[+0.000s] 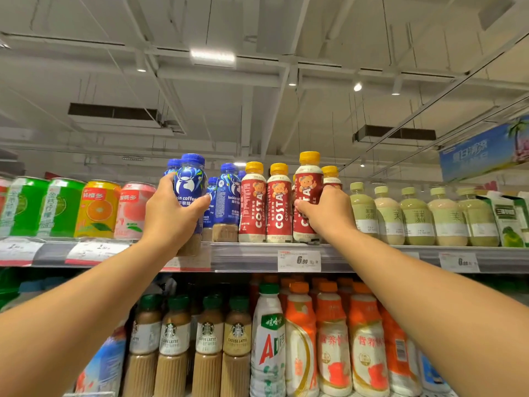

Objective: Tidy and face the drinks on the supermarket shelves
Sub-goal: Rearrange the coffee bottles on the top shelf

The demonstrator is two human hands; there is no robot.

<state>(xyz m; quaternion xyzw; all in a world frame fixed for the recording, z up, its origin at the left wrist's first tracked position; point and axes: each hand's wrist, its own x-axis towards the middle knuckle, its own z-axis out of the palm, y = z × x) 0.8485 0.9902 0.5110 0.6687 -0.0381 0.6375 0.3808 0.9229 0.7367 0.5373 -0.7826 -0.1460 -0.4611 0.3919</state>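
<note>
Centre of the frame, top shelf of a supermarket drinks aisle: left hand wrapped around a blue Luckin coffee bottle, thumb across the label, bottle upright and lifted slightly forward of the shelf edge, its base hanging below the rail. Just right of centre, right hand clamped on a red Costa coffee bottle with a yellow cap, raised a little higher than the two matching Costa bottles standing beside it. More blue bottles between the two hands. At left, green, orange and pink cans; at right, pale green tea bottles. Price tag reading 6.90 on the rail below. Lower shelf: Starbucks latte bottles and orange-capped milk drinks.
</note>
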